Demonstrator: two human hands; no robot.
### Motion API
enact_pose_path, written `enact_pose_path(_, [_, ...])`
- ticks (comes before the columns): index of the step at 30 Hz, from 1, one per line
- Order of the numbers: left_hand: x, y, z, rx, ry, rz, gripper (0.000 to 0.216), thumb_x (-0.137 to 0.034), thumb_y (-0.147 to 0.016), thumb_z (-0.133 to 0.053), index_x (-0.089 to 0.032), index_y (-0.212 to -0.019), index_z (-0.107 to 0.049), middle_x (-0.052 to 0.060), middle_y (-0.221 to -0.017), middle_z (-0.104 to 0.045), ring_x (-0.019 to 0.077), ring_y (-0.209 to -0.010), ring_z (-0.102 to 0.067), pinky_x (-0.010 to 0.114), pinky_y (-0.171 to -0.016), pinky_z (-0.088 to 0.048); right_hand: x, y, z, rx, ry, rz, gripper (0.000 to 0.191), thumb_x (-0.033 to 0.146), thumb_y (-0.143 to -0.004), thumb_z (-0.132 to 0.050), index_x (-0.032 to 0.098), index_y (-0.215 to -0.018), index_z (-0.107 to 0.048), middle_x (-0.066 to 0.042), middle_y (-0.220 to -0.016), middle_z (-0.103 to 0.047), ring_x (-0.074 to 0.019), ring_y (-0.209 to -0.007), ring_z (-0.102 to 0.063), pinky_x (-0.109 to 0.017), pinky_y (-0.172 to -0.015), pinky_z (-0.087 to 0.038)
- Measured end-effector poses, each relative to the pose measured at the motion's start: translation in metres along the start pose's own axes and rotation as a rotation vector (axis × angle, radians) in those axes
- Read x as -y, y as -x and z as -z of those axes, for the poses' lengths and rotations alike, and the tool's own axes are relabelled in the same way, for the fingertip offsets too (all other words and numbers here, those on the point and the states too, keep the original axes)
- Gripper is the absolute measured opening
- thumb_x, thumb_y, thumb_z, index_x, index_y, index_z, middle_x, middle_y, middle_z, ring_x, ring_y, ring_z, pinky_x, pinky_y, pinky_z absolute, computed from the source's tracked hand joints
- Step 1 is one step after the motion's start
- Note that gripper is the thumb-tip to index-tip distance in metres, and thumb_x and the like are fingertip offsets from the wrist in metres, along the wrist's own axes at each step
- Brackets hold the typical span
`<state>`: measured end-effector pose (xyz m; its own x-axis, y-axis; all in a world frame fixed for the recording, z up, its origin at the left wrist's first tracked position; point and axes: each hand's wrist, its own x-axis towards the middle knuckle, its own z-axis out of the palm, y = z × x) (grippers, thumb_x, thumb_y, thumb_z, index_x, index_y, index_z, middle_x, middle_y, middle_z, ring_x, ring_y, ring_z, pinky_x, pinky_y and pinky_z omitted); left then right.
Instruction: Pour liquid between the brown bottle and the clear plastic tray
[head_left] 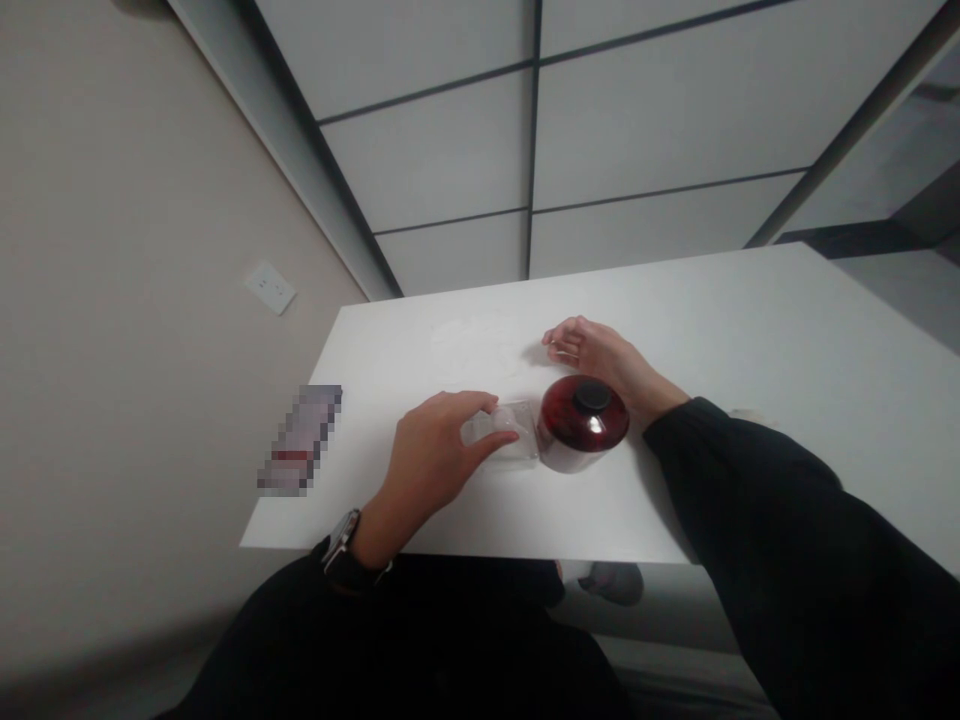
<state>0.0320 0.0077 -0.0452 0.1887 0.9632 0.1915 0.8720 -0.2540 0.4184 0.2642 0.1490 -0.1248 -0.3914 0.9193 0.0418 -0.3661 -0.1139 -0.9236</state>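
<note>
A dark red lidded bowl (pixel 583 420) with a black knob stands near the front of the white table (pixel 750 330). Just left of it lies a clear plastic container (pixel 510 437), touching the bowl. My left hand (pixel 435 455) is curled round that container, thumb on its near side and fingers over its top. My right hand (pixel 596 355) rests on the table behind the bowl, fingers loosely curled and apart, holding nothing that I can see. A thin clear plastic sheet (pixel 476 345) lies flat farther back.
A beige wall with a white socket (pixel 270 288) runs along the left. A blurred-out patch (pixel 300 440) sits off the table's left edge. Grey panelled partitions stand behind the table. A shoe (pixel 615 582) shows on the floor under the front edge.
</note>
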Motion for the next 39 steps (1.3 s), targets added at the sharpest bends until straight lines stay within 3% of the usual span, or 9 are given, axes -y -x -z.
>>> enact_pose_path(17, [-0.002, -0.005, 0.004, 0.055, -0.038, -0.012, 0.021, -0.040, -0.091, -0.084, -0.025, -0.103, -0.077, 0.004, -0.114, -0.084, 0.0272, -0.101, -0.079, 0.044, -0.094, -0.060, 0.000, 0.000, 0.000, 0.012, 0.004, 0.012, 0.043, 0.068, -0.080, -0.082, 0.026, -0.081, -0.071, -0.004, -0.098, -0.074, -0.0216, -0.092, -0.065, -0.041, -0.096, -0.054])
enact_pose_path(22, [-0.002, -0.004, 0.006, 0.075, -0.038, -0.008, 0.023, -0.042, -0.093, -0.082, -0.024, -0.105, -0.074, 0.004, -0.116, -0.083, 0.0275, -0.103, -0.078, 0.043, -0.092, -0.061, 0.003, 0.003, -0.002, 0.063, 0.038, 0.037, 0.039, 0.063, -0.079, -0.085, 0.026, -0.080, -0.074, -0.005, -0.105, -0.073, -0.0208, -0.094, -0.065, -0.040, -0.099, -0.053])
enact_pose_path(28, [-0.001, -0.002, 0.006, 0.078, -0.053, -0.024, 0.024, -0.044, -0.094, -0.080, -0.024, -0.106, -0.072, 0.004, -0.116, -0.082, 0.0276, -0.103, -0.077, 0.042, -0.091, -0.060, 0.011, 0.011, -0.005, 0.231, 0.068, 0.042, 0.049, 0.076, -0.072, -0.085, 0.029, -0.084, -0.081, -0.005, -0.107, -0.073, -0.0230, -0.103, -0.066, -0.043, -0.106, -0.052])
enact_pose_path(33, [0.001, 0.000, 0.003, 0.049, -0.099, -0.063, 0.026, -0.046, -0.095, -0.077, -0.024, -0.107, -0.072, 0.005, -0.112, -0.081, 0.0270, -0.099, -0.075, 0.040, -0.086, -0.060, 0.014, 0.014, -0.006, 0.257, 0.096, 0.036, 0.055, 0.082, -0.065, -0.086, 0.029, -0.078, -0.081, -0.005, -0.104, -0.074, -0.0236, -0.097, -0.066, -0.044, -0.100, -0.055])
enact_pose_path(39, [0.003, 0.001, 0.004, 0.075, -0.111, -0.090, 0.033, -0.046, -0.092, -0.082, -0.023, -0.113, -0.070, 0.006, -0.114, -0.080, 0.0285, -0.102, -0.074, 0.042, -0.087, -0.060, 0.012, 0.013, -0.004, 0.241, 0.093, 0.019, 0.044, 0.072, -0.074, -0.086, 0.029, -0.080, -0.079, -0.004, -0.106, -0.074, -0.0235, -0.103, -0.067, -0.043, -0.105, -0.053])
